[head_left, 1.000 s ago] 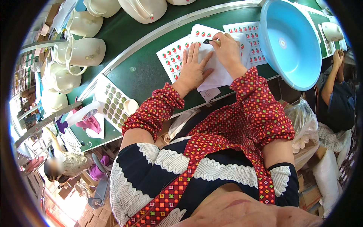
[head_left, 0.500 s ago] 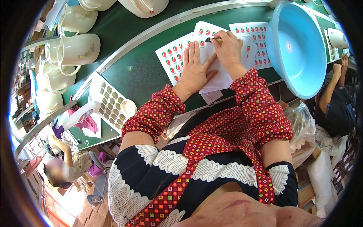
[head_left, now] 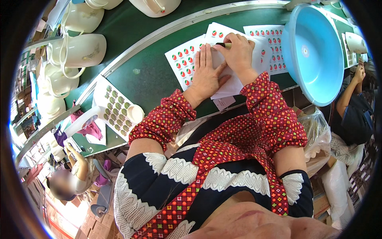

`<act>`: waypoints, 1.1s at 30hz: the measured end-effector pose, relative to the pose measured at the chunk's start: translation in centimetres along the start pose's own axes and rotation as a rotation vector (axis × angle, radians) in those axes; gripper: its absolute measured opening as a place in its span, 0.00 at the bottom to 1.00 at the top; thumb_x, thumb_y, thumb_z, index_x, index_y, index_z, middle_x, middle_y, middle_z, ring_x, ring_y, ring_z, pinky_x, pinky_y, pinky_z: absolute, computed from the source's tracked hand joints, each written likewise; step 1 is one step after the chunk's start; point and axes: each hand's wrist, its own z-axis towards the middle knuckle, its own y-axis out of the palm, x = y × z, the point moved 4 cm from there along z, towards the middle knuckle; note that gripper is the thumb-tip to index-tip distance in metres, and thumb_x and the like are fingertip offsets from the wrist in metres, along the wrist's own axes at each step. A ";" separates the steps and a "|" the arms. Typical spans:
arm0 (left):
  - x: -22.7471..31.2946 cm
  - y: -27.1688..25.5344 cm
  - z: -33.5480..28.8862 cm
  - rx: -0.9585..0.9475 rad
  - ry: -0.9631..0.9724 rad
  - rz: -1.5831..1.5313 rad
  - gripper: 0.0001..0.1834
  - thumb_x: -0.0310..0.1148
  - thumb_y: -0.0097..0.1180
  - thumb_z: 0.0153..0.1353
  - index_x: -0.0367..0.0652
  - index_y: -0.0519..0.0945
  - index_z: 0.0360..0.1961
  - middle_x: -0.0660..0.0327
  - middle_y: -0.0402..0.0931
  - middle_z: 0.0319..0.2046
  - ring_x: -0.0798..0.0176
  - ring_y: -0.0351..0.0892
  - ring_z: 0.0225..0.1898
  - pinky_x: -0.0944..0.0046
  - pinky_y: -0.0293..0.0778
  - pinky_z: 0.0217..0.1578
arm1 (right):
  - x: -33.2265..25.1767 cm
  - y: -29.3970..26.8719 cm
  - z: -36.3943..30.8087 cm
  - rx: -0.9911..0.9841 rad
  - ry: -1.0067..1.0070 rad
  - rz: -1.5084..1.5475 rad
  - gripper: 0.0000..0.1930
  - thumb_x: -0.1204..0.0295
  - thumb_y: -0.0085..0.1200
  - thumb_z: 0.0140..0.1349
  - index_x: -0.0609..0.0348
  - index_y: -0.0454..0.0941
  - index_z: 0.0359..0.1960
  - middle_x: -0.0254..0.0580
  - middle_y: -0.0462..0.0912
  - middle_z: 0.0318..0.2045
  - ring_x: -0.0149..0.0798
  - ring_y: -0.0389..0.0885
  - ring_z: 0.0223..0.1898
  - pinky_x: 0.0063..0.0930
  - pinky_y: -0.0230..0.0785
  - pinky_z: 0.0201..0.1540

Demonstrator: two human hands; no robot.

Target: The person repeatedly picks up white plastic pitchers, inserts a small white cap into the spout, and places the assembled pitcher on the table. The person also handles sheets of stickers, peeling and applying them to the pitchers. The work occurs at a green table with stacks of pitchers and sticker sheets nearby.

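My left hand (head_left: 207, 77) lies flat with fingers outstretched on white sheets, pressing them against the green table. Beneath its fingertips is a sheet of red-and-green round stickers (head_left: 184, 63). Close beside it, my right hand (head_left: 240, 53) is closed around a slim pen-like tool (head_left: 225, 45) with a black end, held almost level over the sheets. The tool's exact kind is hidden by my fingers. A plain white sheet (head_left: 227, 84) lies under both hands and covers part of the stickers. A second sticker sheet (head_left: 274, 42) extends rightward under the basin's edge.
A light-blue basin (head_left: 318, 75) stands at the right. Several cream pitchers (head_left: 89, 51) line the far left. A sheet of dark green stickers (head_left: 116, 104) and a white handled piece (head_left: 83, 121) lie at the left. Co-workers sit at lower left (head_left: 81, 167) and far right (head_left: 350, 99).
My right hand has shifted slightly left and down with the tool, whose black end now points more level. My left hand stays flat. The left co-worker's arms have moved.
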 end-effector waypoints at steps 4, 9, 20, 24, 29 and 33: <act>0.1 -0.2 0.2 0.013 0.002 0.012 0.34 0.55 0.65 0.68 0.62 0.78 0.74 0.26 0.38 0.81 0.22 0.35 0.83 0.28 0.39 0.79 | -0.2 -0.7 -0.4 0.026 0.007 0.141 0.18 0.53 0.77 0.57 0.50 0.86 0.37 0.34 0.89 0.35 0.42 0.84 0.44 0.44 0.60 0.56; 0.3 -0.4 0.2 0.042 -0.013 -0.062 0.34 0.51 0.68 0.66 0.64 0.78 0.73 0.26 0.40 0.81 0.21 0.36 0.83 0.28 0.41 0.79 | 0.1 -3.0 0.3 -0.014 0.259 0.332 0.21 0.51 0.76 0.60 0.57 0.86 0.37 0.41 0.91 0.32 0.45 0.87 0.36 0.43 0.69 0.51; -20.3 -20.0 6.8 0.940 -0.116 0.014 0.43 0.29 0.63 0.66 0.25 0.55 0.77 0.27 0.49 0.77 0.23 0.45 0.80 0.34 0.44 0.80 | 0.9 -9.5 -3.1 -0.236 0.486 0.285 0.24 0.54 0.76 0.63 0.67 0.86 0.34 0.39 0.83 0.23 0.31 0.74 0.25 0.31 0.69 0.31; -37.9 -28.4 11.0 1.020 -0.730 -0.107 0.47 0.42 0.72 0.63 0.13 0.64 0.69 0.30 0.72 0.66 0.36 0.73 0.67 0.46 0.66 0.72 | 1.7 -9.5 -6.2 -0.238 0.476 0.340 0.25 0.52 0.76 0.63 0.68 0.86 0.34 0.42 0.82 0.22 0.32 0.74 0.24 0.31 0.69 0.32; -41.3 -29.4 13.1 0.725 -0.723 -0.736 0.25 0.41 0.70 0.68 0.24 0.85 0.49 0.51 0.86 0.43 0.58 0.81 0.43 0.55 0.77 0.47 | 1.0 -11.6 -8.9 -0.304 0.540 0.378 0.23 0.55 0.73 0.66 0.68 0.86 0.36 0.42 0.82 0.23 0.30 0.75 0.26 0.29 0.71 0.34; -35.8 -27.3 12.2 0.829 -0.594 -0.496 0.25 0.43 0.68 0.70 0.23 0.83 0.43 0.53 0.85 0.35 0.62 0.79 0.37 0.55 0.76 0.41 | 1.1 -12.2 -10.8 -0.326 0.485 0.531 0.18 0.62 0.71 0.68 0.69 0.87 0.41 0.40 0.85 0.27 0.27 0.75 0.29 0.26 0.71 0.36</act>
